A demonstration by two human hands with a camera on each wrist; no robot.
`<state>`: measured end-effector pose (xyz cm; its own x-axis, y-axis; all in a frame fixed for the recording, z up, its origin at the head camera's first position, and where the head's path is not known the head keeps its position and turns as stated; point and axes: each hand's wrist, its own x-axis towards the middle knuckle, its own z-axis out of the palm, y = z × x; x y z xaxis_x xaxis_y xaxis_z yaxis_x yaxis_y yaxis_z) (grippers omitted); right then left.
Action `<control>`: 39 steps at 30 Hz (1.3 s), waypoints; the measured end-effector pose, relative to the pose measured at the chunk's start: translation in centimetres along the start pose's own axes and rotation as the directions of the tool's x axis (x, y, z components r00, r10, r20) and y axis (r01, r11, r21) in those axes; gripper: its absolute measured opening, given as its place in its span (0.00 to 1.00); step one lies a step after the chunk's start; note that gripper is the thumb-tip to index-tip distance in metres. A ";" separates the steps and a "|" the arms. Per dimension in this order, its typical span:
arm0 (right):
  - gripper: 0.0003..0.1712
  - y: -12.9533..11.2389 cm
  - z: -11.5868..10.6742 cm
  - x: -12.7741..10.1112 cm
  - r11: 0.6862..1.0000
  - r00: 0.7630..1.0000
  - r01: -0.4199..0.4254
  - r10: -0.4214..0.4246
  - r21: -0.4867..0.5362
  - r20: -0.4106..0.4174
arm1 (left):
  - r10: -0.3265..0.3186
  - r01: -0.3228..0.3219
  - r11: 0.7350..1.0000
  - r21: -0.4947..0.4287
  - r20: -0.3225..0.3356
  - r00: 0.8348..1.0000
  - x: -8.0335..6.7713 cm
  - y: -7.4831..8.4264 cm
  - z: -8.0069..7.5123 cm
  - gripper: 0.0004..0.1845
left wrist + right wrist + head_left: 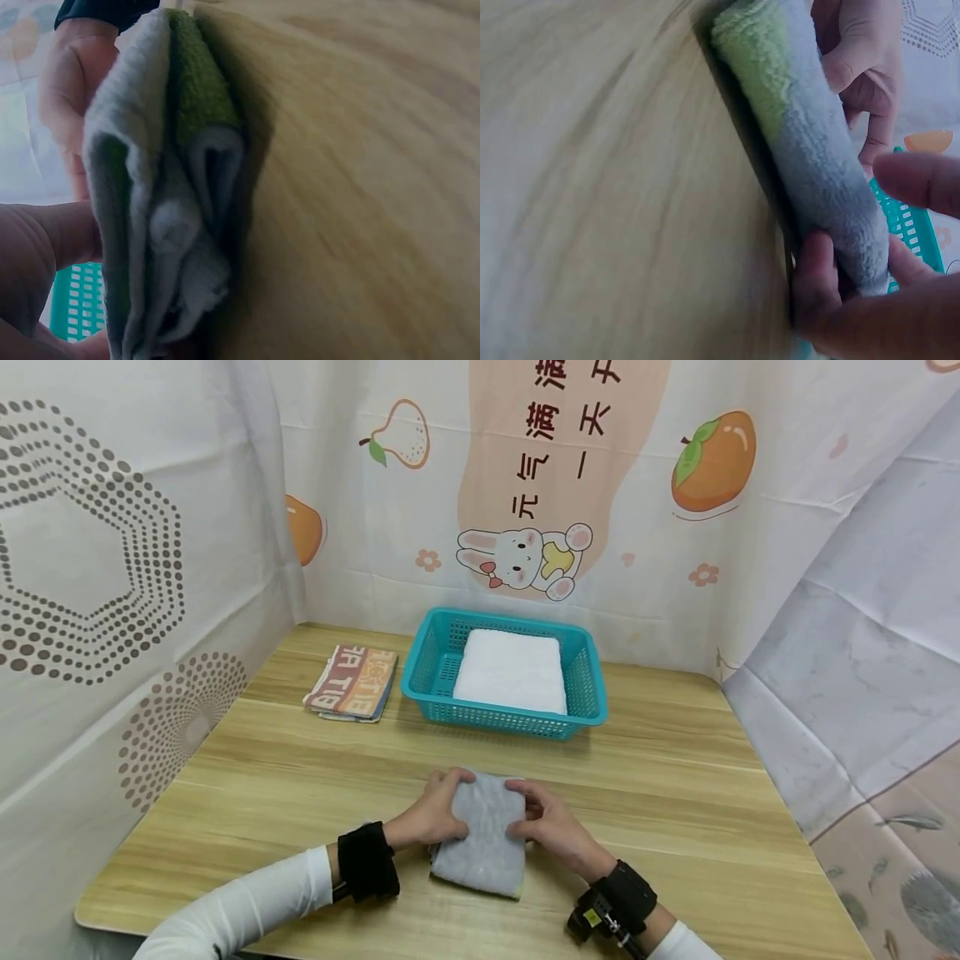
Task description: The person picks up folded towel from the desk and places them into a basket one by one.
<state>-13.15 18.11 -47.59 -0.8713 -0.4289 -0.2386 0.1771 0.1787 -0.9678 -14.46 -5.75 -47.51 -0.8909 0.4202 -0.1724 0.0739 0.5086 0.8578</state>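
A small grey towel [486, 831] with green showing along its edge lies folded on the wooden table between my hands. My left hand [435, 810] holds its left side, thumb on the near part and fingers at the far corner. The folded layers [176, 225] face the left wrist view, loosely stacked. My right hand [551, 827] grips the right side at the far end. In the right wrist view its fingers [817, 274] go round both faces of the rounded grey fold [825, 165], while the thumb [915, 180] stands off the cloth.
Behind the towel stands a teal plastic basket [504, 720] holding a folded white towel [512, 670]. Left of the basket lies a folded patterned cloth [354, 681] with lettering. Printed curtains [420, 543] hang along the back and sides of the table [675, 777].
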 end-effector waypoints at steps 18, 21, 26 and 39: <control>0.45 0.1 1.6 -0.1 0.901 0.970 0.236 -0.239 -0.364 0.038 | 0.078 -0.078 0.997 0.028 -0.002 0.997 0.1 -0.6 -0.2 0.41; 0.45 0.0 1.8 -0.4 0.886 0.963 0.256 -0.269 -0.387 0.023 | 0.111 -0.111 0.994 0.018 0.009 0.994 0.2 -0.9 -0.4 0.40; 0.45 -0.1 2.0 -0.7 0.868 0.947 0.303 -0.321 -0.393 0.021 | 0.160 -0.157 0.986 -0.047 0.065 0.985 0.4 -1.3 -0.9 0.40; 0.45 0.3 1.3 -0.5 0.891 0.950 0.282 -0.310 -0.355 -0.025 | 0.260 -0.220 0.955 -0.199 0.206 0.943 0.6 -2.1 -1.5 0.35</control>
<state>-12.10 17.26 -47.83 -0.8942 -0.4413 0.0755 -0.2504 0.3531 -0.9014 -15.76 -7.67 -48.67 -0.7288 0.6836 -0.0395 0.1772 0.2440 0.9535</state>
